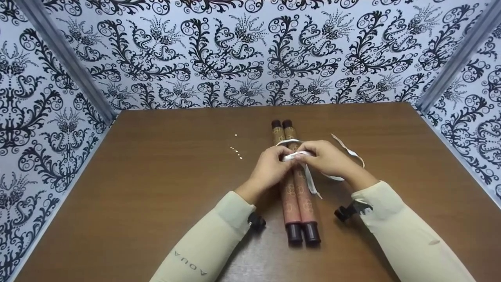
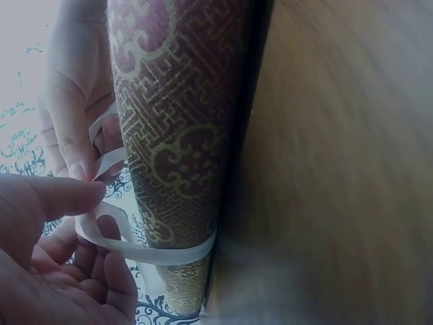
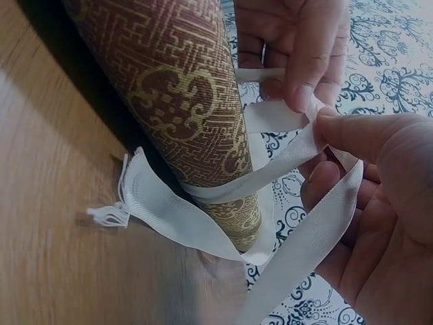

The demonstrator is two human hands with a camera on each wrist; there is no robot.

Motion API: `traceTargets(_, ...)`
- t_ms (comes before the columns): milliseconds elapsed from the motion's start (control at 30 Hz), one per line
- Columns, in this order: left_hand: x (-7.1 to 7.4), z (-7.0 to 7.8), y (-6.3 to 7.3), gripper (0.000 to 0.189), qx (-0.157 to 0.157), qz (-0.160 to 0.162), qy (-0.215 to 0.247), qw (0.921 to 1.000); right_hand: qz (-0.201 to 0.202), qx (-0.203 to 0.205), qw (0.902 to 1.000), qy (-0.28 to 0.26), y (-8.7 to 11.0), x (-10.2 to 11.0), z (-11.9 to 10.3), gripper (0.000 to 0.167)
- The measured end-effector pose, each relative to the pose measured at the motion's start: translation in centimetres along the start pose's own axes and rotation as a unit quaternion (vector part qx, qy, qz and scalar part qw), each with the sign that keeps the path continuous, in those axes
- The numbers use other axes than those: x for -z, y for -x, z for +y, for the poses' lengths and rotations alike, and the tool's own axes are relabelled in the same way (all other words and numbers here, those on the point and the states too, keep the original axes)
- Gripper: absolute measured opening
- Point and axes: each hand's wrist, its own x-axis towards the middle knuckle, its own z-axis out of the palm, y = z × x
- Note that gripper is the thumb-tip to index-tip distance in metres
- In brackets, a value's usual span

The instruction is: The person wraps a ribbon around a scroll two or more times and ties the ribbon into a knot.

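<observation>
Two brocade-covered scrolls point(image 1: 291, 196) with dark end knobs lie side by side, lengthwise on the brown table, right of centre in the head view. A white ribbon point(image 3: 260, 179) loops round them toward their far end. Above the scrolls my left hand point(image 1: 270, 164) pinches the ribbon between thumb and fingers. My right hand point(image 1: 328, 158) meets it there, its thumb and index finger also pinching the ribbon. Gold patterns on the brocade point(image 2: 183, 156) show closely in the left wrist view. One frayed ribbon end point(image 3: 152, 196) hangs beside the scroll; whether a knot exists I cannot tell.
The table point(image 1: 156, 176) has small white specks point(image 1: 236, 150) left of the scrolls. A loose ribbon tail point(image 1: 350, 152) curls out to the right. Panels with black scrollwork point(image 1: 242, 51) enclose the back and sides.
</observation>
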Motion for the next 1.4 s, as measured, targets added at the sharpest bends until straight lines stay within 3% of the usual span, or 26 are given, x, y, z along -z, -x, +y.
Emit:
traceTargets(267, 0.22, 0.13, 0.15, 0.007, 0.001, 0.001, -0.033, 0.9995, 0.002, 0.006, 0.9999, 0.010, -0.09, 0.09, 0.18, 0.009)
traceTargets(600, 0.08, -0.04, -0.08, 0.010, 0.022, -0.007, 0.010, 0.9997, 0.006, -0.003, 1.0000, 0.005, -0.21, 0.10, 0.39, 0.011)
traceTargets(900, -0.13, -0.01, -0.09, 0.016, 0.029, -0.021, 0.098, 0.9945, 0.010, -0.004, 0.9998, 0.014, -0.15, 0.14, 0.57, 0.011)
traceTargets(1400, -0.10, -0.13, -0.11, 0.022, 0.010, -0.026, 0.101, 0.9944, 0.004, -0.004, 0.9998, 0.021, -0.10, 0.02, 0.73, 0.007)
